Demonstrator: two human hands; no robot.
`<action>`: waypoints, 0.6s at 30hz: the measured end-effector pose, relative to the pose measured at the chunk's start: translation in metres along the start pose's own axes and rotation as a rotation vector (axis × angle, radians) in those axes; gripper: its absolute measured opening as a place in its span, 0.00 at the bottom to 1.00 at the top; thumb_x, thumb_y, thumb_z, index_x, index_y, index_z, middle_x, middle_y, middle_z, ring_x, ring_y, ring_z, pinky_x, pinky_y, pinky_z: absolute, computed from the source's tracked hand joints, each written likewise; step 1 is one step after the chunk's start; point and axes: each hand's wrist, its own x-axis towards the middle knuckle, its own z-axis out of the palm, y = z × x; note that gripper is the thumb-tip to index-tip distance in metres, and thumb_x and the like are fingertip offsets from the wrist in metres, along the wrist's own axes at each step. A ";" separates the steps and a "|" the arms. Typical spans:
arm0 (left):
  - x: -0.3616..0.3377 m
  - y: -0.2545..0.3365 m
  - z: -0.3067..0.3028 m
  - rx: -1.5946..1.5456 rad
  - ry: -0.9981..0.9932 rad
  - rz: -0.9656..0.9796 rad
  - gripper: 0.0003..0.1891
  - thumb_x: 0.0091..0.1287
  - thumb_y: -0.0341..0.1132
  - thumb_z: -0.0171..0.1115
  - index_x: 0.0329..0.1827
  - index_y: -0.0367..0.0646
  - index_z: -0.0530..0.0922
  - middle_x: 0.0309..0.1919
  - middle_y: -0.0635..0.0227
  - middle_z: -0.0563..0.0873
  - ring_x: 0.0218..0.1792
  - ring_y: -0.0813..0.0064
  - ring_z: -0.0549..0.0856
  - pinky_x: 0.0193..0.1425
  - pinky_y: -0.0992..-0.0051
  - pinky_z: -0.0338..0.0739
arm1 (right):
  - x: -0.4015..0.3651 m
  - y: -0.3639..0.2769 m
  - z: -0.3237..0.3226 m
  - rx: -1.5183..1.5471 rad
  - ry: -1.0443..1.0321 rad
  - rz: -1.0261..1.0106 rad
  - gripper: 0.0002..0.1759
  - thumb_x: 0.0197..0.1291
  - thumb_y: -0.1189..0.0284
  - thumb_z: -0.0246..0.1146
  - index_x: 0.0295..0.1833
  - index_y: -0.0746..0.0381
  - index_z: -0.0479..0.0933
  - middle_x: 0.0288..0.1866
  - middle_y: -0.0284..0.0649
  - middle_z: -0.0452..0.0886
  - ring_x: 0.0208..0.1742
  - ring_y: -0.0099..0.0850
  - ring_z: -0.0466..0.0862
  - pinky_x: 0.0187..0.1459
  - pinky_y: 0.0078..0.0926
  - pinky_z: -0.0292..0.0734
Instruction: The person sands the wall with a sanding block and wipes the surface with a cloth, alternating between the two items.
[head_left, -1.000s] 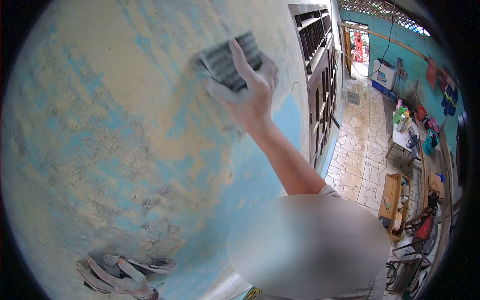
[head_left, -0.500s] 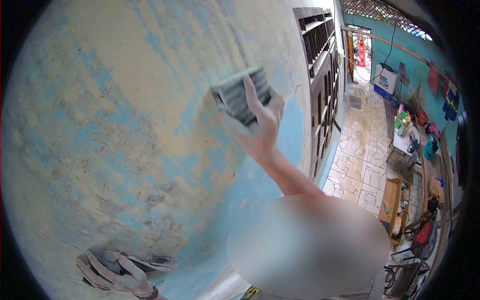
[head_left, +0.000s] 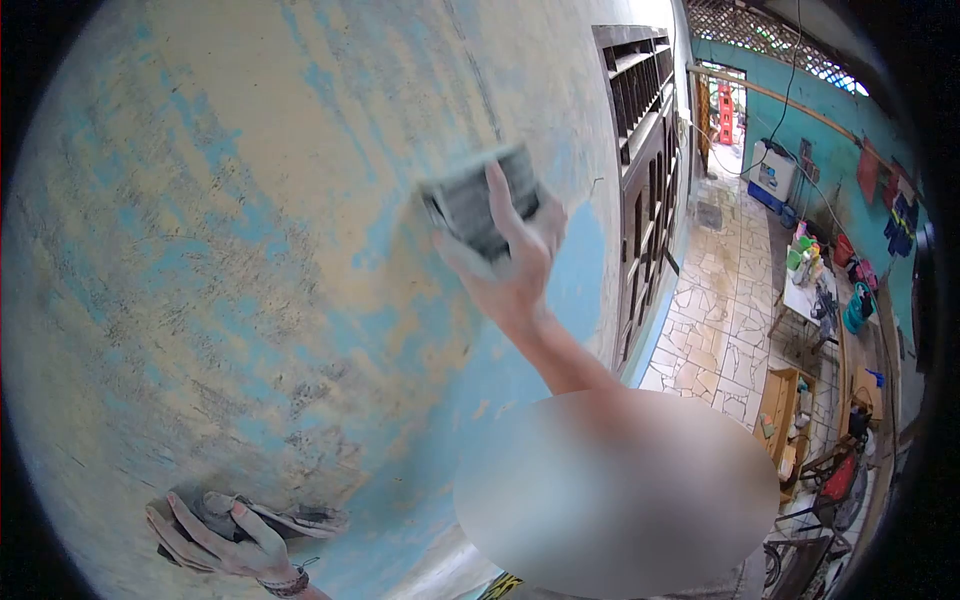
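Note:
In the upper middle of the head view, my right hand grips a dark, flat sanding block with dusty edges. Its face rests against the wall, whose cream and light blue paint is patchy and worn. My thumb lies across the back of the block, slightly blurred. At the lower left, my left hand, with a bracelet at the wrist, presses a dusty dark grey cloth to the same wall. Part of that cloth sticks out to the right of my fingers. A grey blurred oval covers my right upper arm.
A dark wooden window grille is set in the wall to the right. Beyond runs a tiled floor. Along the far side stand a washing machine, a small cluttered table and an open wooden box. A nail sticks out near the grille.
The view has tilted slightly, and my right forearm has shifted a little left. The block stays in nearly the same patch of wall. My left hand has barely moved and keeps the cloth.

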 end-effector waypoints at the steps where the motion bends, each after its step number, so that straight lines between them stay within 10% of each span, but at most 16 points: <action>1: 0.001 0.001 0.001 -0.013 0.008 0.000 0.33 0.76 0.59 0.44 0.70 0.40 0.73 0.70 0.47 0.70 0.70 0.47 0.70 0.70 0.48 0.63 | 0.018 -0.002 0.006 -0.026 0.015 -0.030 0.45 0.38 0.58 0.81 0.67 0.57 0.77 0.54 0.53 0.77 0.58 0.48 0.71 0.62 0.45 0.63; 13: -0.001 0.001 0.008 -0.066 0.076 -0.011 0.31 0.75 0.57 0.48 0.72 0.45 0.72 0.72 0.54 0.70 0.72 0.56 0.69 0.73 0.53 0.60 | -0.043 -0.006 -0.018 0.078 -0.108 0.003 0.47 0.33 0.68 0.82 0.66 0.68 0.76 0.60 0.58 0.75 0.58 0.52 0.73 0.62 0.46 0.66; 18: 0.000 0.001 0.011 -0.109 0.104 0.009 0.31 0.75 0.57 0.49 0.71 0.44 0.73 0.71 0.54 0.72 0.70 0.56 0.71 0.71 0.54 0.62 | 0.064 -0.040 0.025 0.064 0.020 -0.056 0.43 0.40 0.61 0.79 0.67 0.55 0.77 0.57 0.51 0.80 0.59 0.47 0.73 0.63 0.43 0.64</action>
